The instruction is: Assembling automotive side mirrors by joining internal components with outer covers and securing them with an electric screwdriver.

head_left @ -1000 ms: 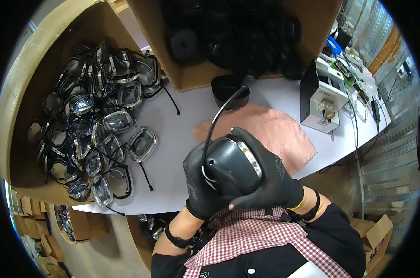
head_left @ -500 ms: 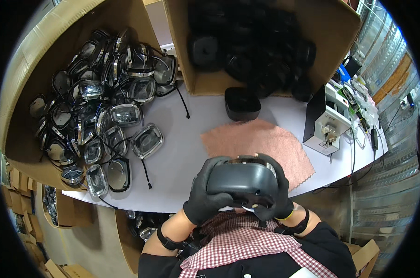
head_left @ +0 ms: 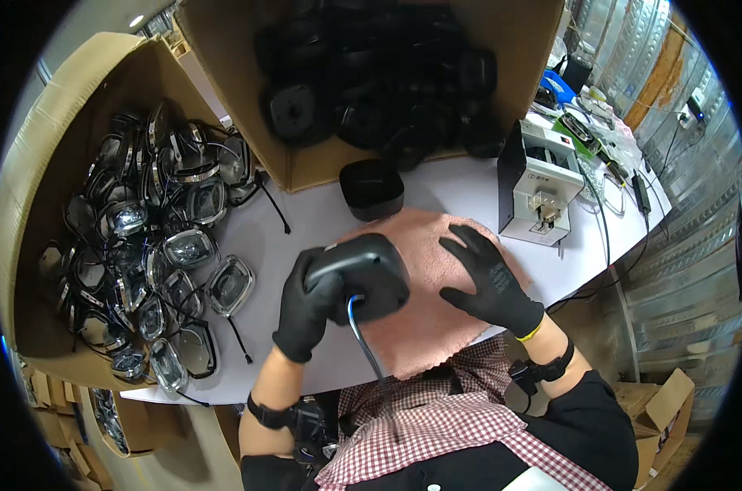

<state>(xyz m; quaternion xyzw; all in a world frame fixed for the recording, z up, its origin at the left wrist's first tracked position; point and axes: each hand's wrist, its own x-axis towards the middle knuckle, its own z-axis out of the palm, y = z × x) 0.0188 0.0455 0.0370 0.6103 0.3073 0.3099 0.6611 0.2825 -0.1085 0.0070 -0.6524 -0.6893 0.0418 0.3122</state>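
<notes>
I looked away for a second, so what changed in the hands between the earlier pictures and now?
The right hand let go of the black housing and now lies spread on the pink cloth. The left hand alone holds the housing, cable hanging. The boxes of parts and the white table look unchanged.

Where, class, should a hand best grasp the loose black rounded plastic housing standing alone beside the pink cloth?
Probably across the black rounded plastic housing from above, fingers on its two side walls: it sits apart from the cardboard box, top exposed, sides free.
</notes>
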